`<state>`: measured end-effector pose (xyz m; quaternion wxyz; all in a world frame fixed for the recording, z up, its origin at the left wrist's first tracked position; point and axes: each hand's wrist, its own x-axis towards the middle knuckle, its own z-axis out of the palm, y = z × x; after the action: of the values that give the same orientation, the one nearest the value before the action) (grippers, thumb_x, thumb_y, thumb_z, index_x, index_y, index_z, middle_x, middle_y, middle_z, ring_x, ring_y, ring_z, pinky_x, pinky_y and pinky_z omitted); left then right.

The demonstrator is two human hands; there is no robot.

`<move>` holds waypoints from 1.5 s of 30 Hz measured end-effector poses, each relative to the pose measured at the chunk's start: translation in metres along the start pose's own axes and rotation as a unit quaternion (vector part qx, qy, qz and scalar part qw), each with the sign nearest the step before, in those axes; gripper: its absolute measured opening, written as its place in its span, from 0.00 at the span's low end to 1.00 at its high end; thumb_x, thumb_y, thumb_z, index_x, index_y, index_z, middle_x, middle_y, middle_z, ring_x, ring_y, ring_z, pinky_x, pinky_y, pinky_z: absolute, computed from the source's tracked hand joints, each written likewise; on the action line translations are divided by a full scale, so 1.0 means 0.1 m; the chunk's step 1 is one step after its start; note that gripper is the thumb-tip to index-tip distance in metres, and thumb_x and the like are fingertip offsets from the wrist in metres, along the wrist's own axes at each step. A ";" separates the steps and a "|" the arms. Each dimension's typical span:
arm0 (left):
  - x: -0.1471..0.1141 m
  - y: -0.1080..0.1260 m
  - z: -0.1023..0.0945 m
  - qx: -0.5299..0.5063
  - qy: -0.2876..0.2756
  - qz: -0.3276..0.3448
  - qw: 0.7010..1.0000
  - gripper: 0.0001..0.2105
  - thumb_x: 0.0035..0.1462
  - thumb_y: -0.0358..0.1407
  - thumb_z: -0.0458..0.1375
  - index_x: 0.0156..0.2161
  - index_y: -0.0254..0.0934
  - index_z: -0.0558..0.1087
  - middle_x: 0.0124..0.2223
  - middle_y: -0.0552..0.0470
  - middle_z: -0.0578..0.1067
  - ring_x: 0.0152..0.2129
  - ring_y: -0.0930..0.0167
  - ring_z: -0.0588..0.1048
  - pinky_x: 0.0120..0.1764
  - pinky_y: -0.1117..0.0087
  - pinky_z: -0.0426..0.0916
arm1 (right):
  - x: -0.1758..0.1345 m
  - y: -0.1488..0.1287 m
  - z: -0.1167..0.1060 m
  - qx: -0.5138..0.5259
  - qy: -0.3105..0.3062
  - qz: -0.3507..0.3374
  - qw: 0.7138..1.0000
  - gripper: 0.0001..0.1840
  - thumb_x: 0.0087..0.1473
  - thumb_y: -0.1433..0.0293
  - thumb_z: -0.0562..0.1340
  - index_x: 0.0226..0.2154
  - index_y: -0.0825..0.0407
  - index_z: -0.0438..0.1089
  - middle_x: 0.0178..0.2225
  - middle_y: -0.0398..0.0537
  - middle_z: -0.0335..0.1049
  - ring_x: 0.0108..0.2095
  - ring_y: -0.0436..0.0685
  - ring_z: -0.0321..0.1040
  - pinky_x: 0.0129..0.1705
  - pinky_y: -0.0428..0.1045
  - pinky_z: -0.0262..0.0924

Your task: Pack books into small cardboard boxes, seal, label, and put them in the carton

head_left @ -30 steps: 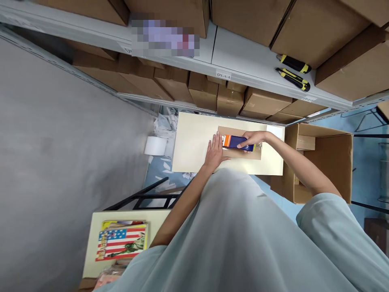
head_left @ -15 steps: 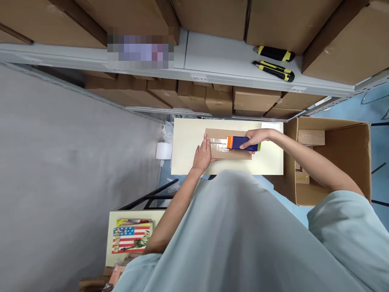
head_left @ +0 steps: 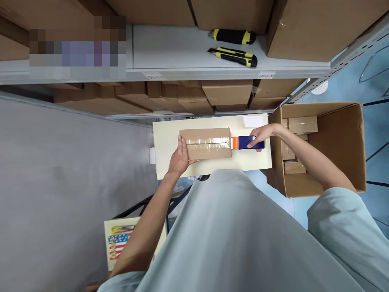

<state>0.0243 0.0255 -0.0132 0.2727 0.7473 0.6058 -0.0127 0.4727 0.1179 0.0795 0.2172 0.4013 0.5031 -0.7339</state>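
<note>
A closed cardboard box (head_left: 206, 152) lies lengthwise on the pale tabletop, with shiny clear tape along its middle seam. My left hand (head_left: 179, 156) rests against the box's left end, fingers stretched out and thumb spread along the near side. In my right hand (head_left: 258, 137) is a dark blue tape dispenser (head_left: 244, 142) with an orange front, gripped by its body. That orange front sits just off the box's right end. Whether a strip of tape spans this short gap is hard to make out.
A large open carton (head_left: 340, 150) with several small boxes stands right of the table (head_left: 164, 136). A white card (head_left: 253, 121) lies at the table's back. Two utility knives (head_left: 234, 37) lie on the shelf (head_left: 170, 48) ahead. Books (head_left: 118, 243) lie at lower left.
The tape dispenser has moved right along the seam, from over the box to past its right end. My left hand stays at the left end. The view has shifted to the right.
</note>
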 end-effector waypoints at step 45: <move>0.00 0.01 0.06 0.065 -0.009 0.031 0.997 0.68 0.56 0.68 0.64 0.79 0.18 0.37 0.79 0.18 0.36 0.74 0.34 0.54 0.66 0.40 0.66 | 0.06 0.13 0.41 -0.084 0.115 0.111 0.984 0.28 0.56 0.47 0.74 0.36 0.58 0.78 0.32 0.54 0.84 0.33 0.59 0.80 0.40 0.51 0.70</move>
<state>0.0270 0.0224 -0.0180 0.2291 0.7819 0.5776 -0.0507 0.4632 0.0760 0.0744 0.2713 0.5164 0.5370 -0.6094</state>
